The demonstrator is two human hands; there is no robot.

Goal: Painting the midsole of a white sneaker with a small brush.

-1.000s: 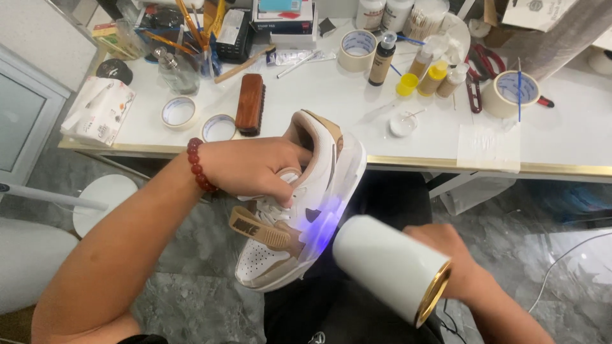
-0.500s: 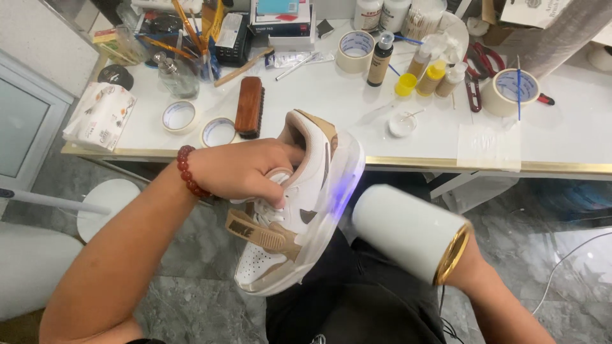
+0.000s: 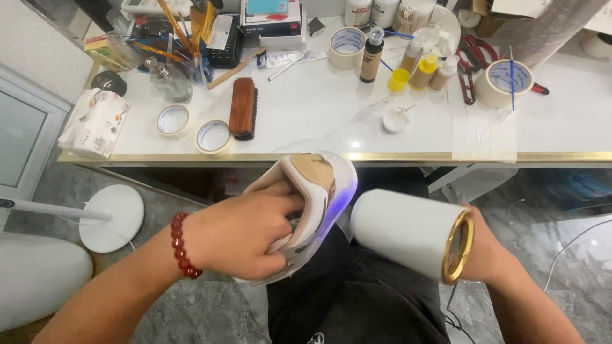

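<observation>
A brown wooden brush (image 3: 243, 112) lies on the white table (image 3: 306, 121), with 2 small tape rolls (image 3: 213, 136) just left of it and a wrapped tissue pack (image 3: 94, 122) further left. Right of the brush, well apart, stand a dark bottle (image 3: 371, 55) and a yellow bottle (image 3: 424, 71). A larger tape roll (image 3: 505, 81) sits far right of the brush.

Both forearms are bare, with no sleeves in view. The left hand (image 3: 245, 232) has a bracelet of round, dark red beads (image 3: 183, 245) around its wrist. The right hand (image 3: 488, 251) wears nothing. The lap is covered in dark, charcoal-black fabric (image 3: 357, 299).
</observation>
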